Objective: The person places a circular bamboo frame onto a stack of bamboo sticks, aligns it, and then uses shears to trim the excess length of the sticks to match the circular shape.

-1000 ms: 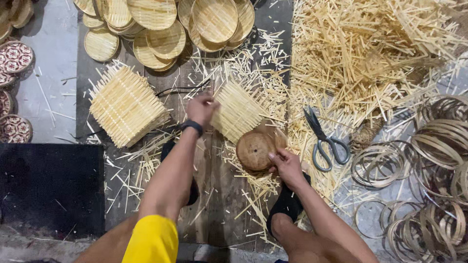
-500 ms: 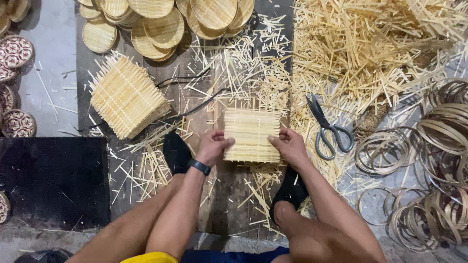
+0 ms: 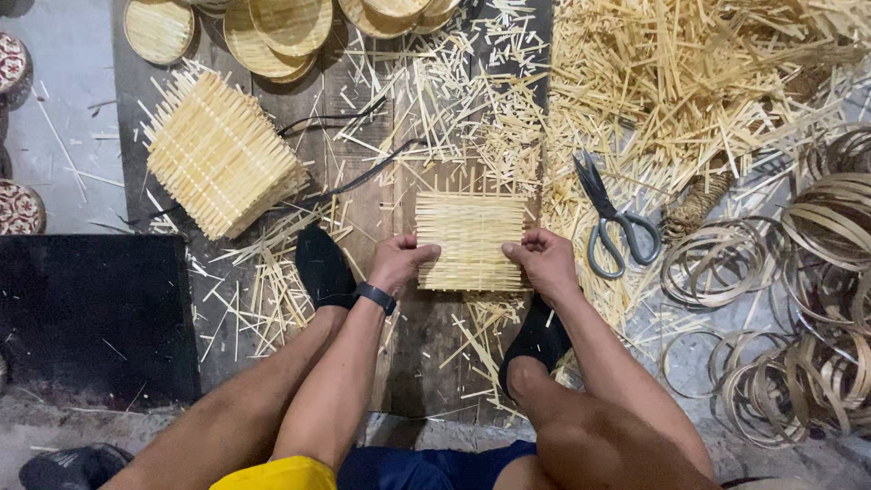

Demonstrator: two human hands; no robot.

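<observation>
Closest to the camera, the person's bare knees frame two dark-socked feet planted on a wooden board point(image 3: 426, 354) on the floor. Just beyond them, the left hand point(image 3: 397, 263) and right hand point(image 3: 543, 261) pinch the lower corners of a square woven bamboo mat point(image 3: 470, 240), which lies flat on the board between the feet. Each grip is closed on the mat's edge, thumb on top, the other fingers curled at or under the rim. The step in hand looks like squaring and steadying the mat; any further handling would call for even pressure from both sides, so the loose slat ends stay aligned. To the right lie grey-handled scissors point(image 3: 612, 218), then coils of bamboo hoops point(image 3: 798, 299). Left and farther off sits a stack of woven mats point(image 3: 218, 150). Farthest away are round woven trays point(image 3: 272, 27) and a heap of bamboo offcuts point(image 3: 699, 73).
</observation>
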